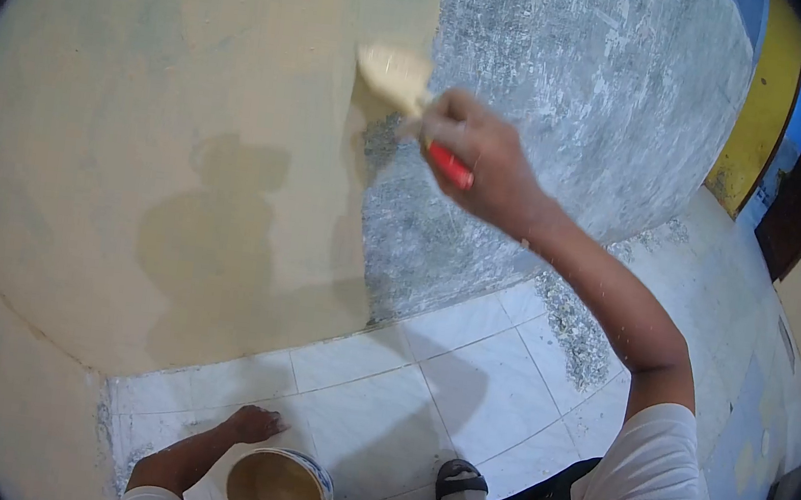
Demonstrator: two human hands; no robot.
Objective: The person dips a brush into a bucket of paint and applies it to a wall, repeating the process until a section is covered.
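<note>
My right hand (471, 149) is closed around a wide paintbrush (396, 74) with a red handle, slightly blurred. Its cream-coated bristles are at the wall, near the border between the cream paint (273, 68) and the bare grey surface (556, 100). Low in the view, my left hand (255, 424) is just beyond the rim of a paint bucket (330, 499). The fingers of that hand look curled; whatever they may hold is hidden. Cream paint (281, 498) shows inside the bucket.
White floor tiles (365, 384) run along the wall's foot. Scraped flakes (576, 339) lie in a heap on the right. My sandalled foot (463, 484) is right of the bucket. A yellow door frame (764, 114) stands at far right.
</note>
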